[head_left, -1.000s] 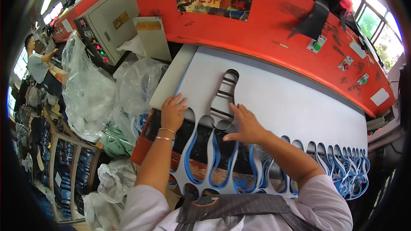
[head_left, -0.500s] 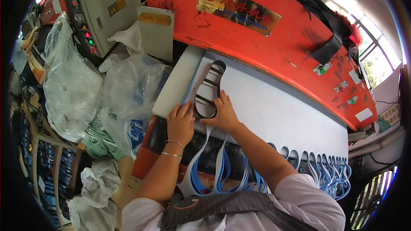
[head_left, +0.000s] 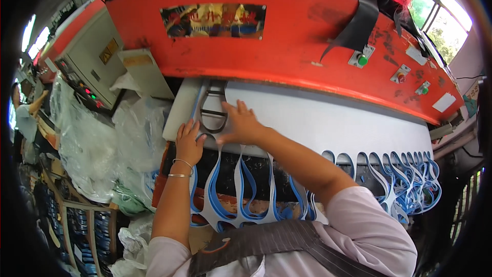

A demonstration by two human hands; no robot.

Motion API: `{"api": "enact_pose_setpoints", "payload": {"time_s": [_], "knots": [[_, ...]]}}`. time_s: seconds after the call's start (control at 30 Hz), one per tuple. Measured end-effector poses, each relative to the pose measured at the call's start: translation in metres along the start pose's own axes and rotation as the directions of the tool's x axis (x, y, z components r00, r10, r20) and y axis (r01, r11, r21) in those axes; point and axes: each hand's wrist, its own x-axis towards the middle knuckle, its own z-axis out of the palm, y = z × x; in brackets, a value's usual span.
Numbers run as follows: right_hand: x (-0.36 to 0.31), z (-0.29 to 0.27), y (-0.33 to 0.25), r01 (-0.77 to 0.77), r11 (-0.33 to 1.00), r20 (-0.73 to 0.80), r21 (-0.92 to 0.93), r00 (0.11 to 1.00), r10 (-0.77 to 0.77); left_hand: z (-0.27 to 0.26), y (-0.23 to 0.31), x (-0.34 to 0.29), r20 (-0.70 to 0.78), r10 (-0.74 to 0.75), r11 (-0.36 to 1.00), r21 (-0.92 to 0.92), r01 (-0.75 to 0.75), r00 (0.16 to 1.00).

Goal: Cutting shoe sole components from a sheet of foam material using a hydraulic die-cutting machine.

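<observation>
A black sole-shaped cutting die point(head_left: 214, 113) with crossbars lies on a white sheet point(head_left: 318, 118) with blue layers at its edges. Its far end reaches to the lower edge of the red press point(head_left: 292, 56). On the die's right side is my right hand point(head_left: 243, 124), its fingers spread; whether they touch the rim is hard to tell. My left hand point(head_left: 189, 142) is by the die's near left side, fingers stretched out and thumb apart. Between me and the sheet hang cut-out strips point(head_left: 212, 195) of the same white and blue material.
Green and red buttons point(head_left: 362, 60) sit on the press front at the right. A grey control box point(head_left: 92, 66) and clear plastic bags point(head_left: 84, 143) are at the left. Below them stands a rack point(head_left: 77, 204) with dark blue pieces. More looped strips point(head_left: 410, 184) bunch up at the right.
My view has swung, so the press and sheet appear shifted. The die now reaches farther toward the press. My right hand has opened wider at its side, and the left has stayed near the die.
</observation>
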Motion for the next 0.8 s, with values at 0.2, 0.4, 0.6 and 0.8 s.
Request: {"api": "enact_pose_setpoints", "payload": {"time_s": [0.2, 0.4, 0.6, 0.8], "knots": [[-0.151, -0.178, 0.101, 0.221, 0.966, -0.646, -0.132, 0.720, -0.253, -0.014, 0.139, 0.060, 0.000, 0.058, 0.904, -0.425, -0.053, 0.998], [-0.283, -0.344, 0.336, -0.255, 0.965, -0.996, 0.063, -0.078, 0.045, 0.032, 0.335, 0.124, 0.154, 0.542, 0.682, -0.655, -0.326, 0.826], [-0.343, -0.453, 0.473, -0.391, 0.769, -0.834, 0.506, -0.450, 0.320, 0.009, 0.448, 0.186, 0.007, 0.696, 0.682, -0.319, -0.658, 0.718], [-0.367, -0.432, 0.454, -0.546, 0.719, -0.902, 0.431, -0.260, 0.344, 0.020, 0.402, 0.150, -0.111, 0.644, 0.603, -0.535, -0.591, 0.757]]}}
